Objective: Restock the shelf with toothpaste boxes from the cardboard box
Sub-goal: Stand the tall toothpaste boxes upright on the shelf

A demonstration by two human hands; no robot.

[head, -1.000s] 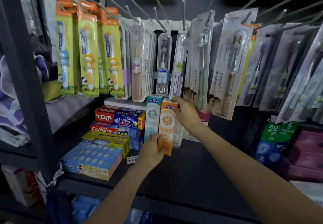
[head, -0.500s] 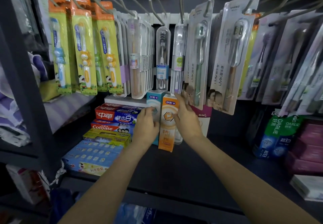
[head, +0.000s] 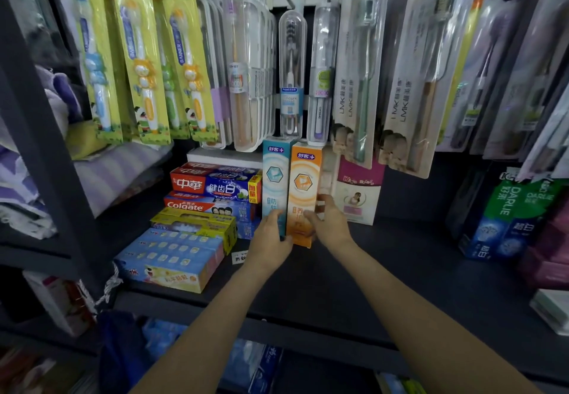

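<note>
Two bare hands at work on a dark shop shelf (head: 385, 258) beneath rows of hanging toothbrush packs. Left hand (head: 271, 239) at the foot of an upright pale-blue toothpaste box (head: 275, 178), fingers curled against its lower front edge, grip closed round the bottom of the carton. Right hand (head: 328, 224) just beside it, fingers and thumb pinching the lower part of an upright orange toothpaste box (head: 303, 190). Both cartons standing on end, side by side and touching, base on the shelf, tops reaching the lower ends of two clear toothbrush cases (head: 292, 73) hanging above. To the left, touching the blue carton, a stack of flat-lying toothpaste boxes: a red and blue carton with Chinese lettering (head: 212, 186) on top, a red Colgate carton (head: 203, 207) under it, yellow cartons (head: 194, 224) lower and further forward, and a wide light-blue pack with cartoon print (head: 169, 255) at the shelf's front edge. Behind the right hand, a white and pink upright box (head: 358, 193). Far right, green and blue Darlie boxes (head: 511, 221) standing on the same shelf. Above left, yellow children's toothbrush cards with orange tops (head: 138, 64) on hooks. Small white price tag (head: 240, 256) lying on the shelf near the left wrist. Cardboard supply box out of frame.
</note>
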